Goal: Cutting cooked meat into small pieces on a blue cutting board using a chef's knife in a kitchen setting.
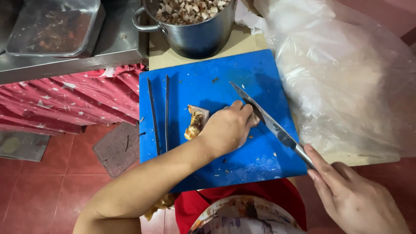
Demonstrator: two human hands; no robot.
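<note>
Here the left hand (227, 128) pressed, clenched, on the meat (197, 121) atop the blue board (195, 78), while the right hand (346, 195) gripped the knife (268, 121).

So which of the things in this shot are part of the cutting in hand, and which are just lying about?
In use:
- left hand pressing the piece of meat
- right hand holding the knife
- blue cutting board
- steel pot of diced pieces

Lying about:
- metal tongs on the board's left side
- clear plastic bag
- lidded tray
</note>
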